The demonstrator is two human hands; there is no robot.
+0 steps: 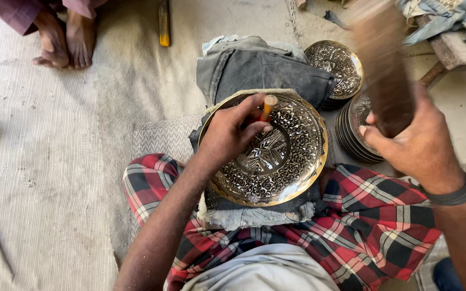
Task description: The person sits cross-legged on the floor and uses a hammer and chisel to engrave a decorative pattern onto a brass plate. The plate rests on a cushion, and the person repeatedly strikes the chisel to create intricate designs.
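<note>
A round brass plate (289,156) with dense engraved patterns rests tilted on a padded cloth block in my lap. My left hand (227,134) lies on the plate and grips a small chisel (268,106) with a wooden top, its point against the engraved surface. My right hand (416,143) is raised to the right, shut on a wooden mallet (381,64) that is blurred by motion. A dark band circles my right wrist.
A stack of similar engraved plates (354,134) stands to the right, another plate (336,67) behind it. Folded grey cloth (260,67) lies beyond the work. Another person's bare feet (63,40) rest on the woven mat at far left. My legs wear red checked cloth (373,215).
</note>
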